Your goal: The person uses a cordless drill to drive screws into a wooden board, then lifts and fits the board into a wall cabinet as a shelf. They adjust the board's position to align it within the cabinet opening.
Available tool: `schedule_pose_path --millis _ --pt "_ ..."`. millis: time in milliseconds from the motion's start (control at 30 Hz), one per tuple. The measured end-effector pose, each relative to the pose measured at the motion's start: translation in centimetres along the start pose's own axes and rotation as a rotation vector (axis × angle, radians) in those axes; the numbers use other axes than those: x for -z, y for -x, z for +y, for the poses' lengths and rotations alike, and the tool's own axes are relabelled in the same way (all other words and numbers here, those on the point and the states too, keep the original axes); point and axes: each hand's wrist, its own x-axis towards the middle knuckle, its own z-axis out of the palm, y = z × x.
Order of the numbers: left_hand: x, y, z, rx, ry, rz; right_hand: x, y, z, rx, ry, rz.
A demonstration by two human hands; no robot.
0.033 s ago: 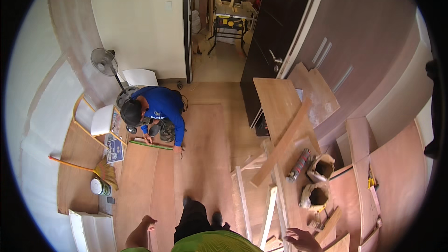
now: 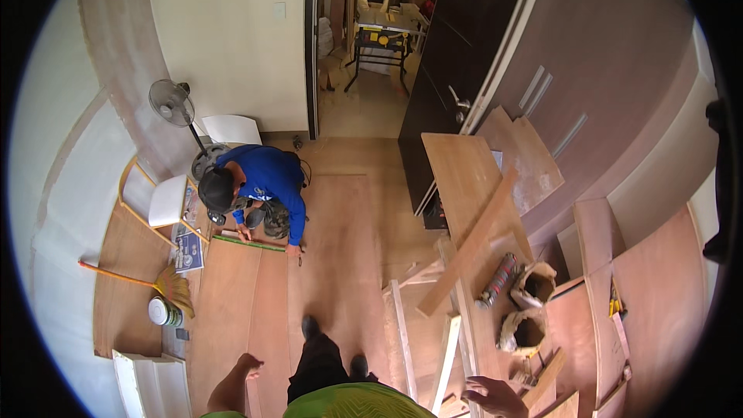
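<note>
My left hand (image 2: 250, 365) hangs loose over the plywood sheet (image 2: 220, 333), holding nothing, its fingers slightly bent. At the lower right, my right hand (image 2: 489, 393) has its fingers apart and also holds nothing. It is nearest to the pale wooden strips (image 2: 444, 364) and a short wooden board (image 2: 546, 378); I cannot tell whether it touches them. Ahead on the left, a person in a blue top (image 2: 267, 178) crouches on the plywood. That person's hands are at a long green strip (image 2: 249, 243) lying across it.
On the left are a broom (image 2: 172, 286), a paint can (image 2: 164, 311), a chair (image 2: 169, 203) and a standing fan (image 2: 173, 104). To the right, a long board (image 2: 468, 244) leans beside cut-open containers (image 2: 535, 285) and a tube (image 2: 497, 280). A table saw (image 2: 385, 35) stands beyond the open door (image 2: 464, 54).
One of my feet has come forward, so more of its shoe shows. My right hand has shifted slightly left. The crouching person stays in about the same pose.
</note>
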Motion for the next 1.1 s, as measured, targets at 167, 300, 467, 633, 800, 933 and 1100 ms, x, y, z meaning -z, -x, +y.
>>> schedule_pose_path --millis 167,300,467,633,800,933,1100 --pt "1.6 -4.0 18.6 -0.520 0.091 -0.086 2.3 -14.0 -14.9 0.067 0.132 -0.350" --pt "5.5 -3.0 30.5 -0.928 -0.547 0.081 1.7 -23.2 -19.4 0.218 0.284 -0.224" --pt "9.8 -0.9 42.2 -0.955 -0.574 0.030 3.2 -30.8 -23.2 0.236 0.341 -0.205" --pt "11.6 -1.4 53.8 -1.032 -0.574 -0.051 5.6 -38.9 -23.2 0.283 0.300 -0.286" --pt "10.8 -4.3 67.2 -1.103 -0.645 -0.109 7.7 -50.8 -20.7 0.379 0.354 -0.288" --pt "10.9 -5.9 78.3 -1.052 -0.671 -0.107 15.9 -59.9 -24.2 0.255 0.341 -0.353" --pt "15.3 -6.2 87.5 -0.991 -0.466 0.115 29.9 -68.7 -34.1 0.213 0.447 -0.247"
